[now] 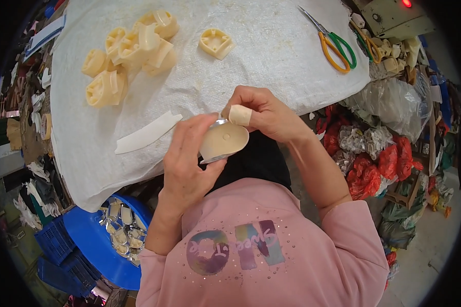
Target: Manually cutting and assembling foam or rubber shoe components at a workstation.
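Note:
My left hand [185,151] is wrapped around a shoe heel [224,137], a cream block with a rounded flat face and a shiny silver covering along its sides. My right hand [264,113] is at the heel's upper end, its fingers closed in a pinch; what lies between them is hidden. A beige wrap covers that thumb. Left of my left hand, a white curved strip [147,134] lies on the white woven cloth [271,77]. Beyond my hands stands a single cream heel [216,43], and a pile of similar heels [133,48] sits at the far left.
Scissors [335,48] with orange and green handles lie at the far right of the cloth. A blue basin [95,235] with several silver-covered heels stands low at the left. Red plastic bags [366,176] and clear bags [394,105] crowd the right side.

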Available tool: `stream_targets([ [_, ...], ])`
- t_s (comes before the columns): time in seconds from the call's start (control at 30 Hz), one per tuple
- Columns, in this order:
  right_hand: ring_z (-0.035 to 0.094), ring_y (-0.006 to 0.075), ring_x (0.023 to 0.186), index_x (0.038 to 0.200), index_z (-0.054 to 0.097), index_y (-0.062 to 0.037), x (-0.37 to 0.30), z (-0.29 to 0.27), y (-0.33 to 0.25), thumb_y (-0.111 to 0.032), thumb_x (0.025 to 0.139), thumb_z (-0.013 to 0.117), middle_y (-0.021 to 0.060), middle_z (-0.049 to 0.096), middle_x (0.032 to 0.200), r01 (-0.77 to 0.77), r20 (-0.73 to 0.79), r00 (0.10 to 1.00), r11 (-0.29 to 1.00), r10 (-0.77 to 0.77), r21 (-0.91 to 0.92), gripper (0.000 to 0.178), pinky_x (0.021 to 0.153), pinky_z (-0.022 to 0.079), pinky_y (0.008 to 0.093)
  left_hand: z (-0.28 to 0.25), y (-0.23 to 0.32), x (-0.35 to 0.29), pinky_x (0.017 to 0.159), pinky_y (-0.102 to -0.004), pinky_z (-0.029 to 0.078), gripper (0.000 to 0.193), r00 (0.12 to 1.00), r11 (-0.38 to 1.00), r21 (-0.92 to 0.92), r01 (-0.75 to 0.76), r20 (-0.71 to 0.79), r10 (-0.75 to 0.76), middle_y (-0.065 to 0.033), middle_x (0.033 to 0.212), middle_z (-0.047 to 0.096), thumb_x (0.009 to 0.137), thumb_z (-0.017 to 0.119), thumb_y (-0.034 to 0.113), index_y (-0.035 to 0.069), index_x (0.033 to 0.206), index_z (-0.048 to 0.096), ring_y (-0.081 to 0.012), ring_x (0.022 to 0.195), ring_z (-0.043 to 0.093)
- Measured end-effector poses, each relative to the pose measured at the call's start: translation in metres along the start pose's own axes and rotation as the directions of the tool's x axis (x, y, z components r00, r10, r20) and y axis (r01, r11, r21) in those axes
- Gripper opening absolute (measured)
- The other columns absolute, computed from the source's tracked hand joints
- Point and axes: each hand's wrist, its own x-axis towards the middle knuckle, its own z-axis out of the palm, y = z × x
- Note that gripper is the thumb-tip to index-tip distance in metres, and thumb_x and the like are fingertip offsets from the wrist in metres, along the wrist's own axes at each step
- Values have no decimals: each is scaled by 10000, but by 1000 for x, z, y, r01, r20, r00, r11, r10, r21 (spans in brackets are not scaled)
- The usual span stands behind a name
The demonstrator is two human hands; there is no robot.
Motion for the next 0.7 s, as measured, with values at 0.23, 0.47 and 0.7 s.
stream_targets([
  [0.23, 610, 184, 669, 845, 596, -31, -6, 10, -3, -295, 899, 592, 69, 626, 733, 284, 60, 945, 718, -322, -636, 270, 597, 472, 303, 7, 1, -5, 767, -305, 511, 580, 995, 986, -134, 104, 4, -104, -128, 1063, 581, 593, 727, -37, 10, 1147, 561, -240, 933, 617],
  [0.47, 551, 113, 603, 1004, 612, -20, -12, 16, 7, -252, 948, 519, 39, 594, 736, 52, -86, 995, 993, -43, 108, 256, 536, 441, 261, 14, 0, 2, 646, -340, 479, 576, 987, 993, -75, 88, -126, -97, -127, 866, 529, 534, 779, 8, 15, 1049, 520, -277, 737, 562],
  [0.7, 532, 102, 595, 1024, 611, -15, -14, 29, 14, -236, 958, 509, 24, 601, 782, 126, -129, 985, 991, -118, 55, 252, 544, 436, 239, 24, 12, 3, 663, -314, 474, 576, 971, 991, 129, 26, -240, 6, -115, 867, 500, 553, 786, 23, -2, 1056, 507, -222, 743, 560],
])
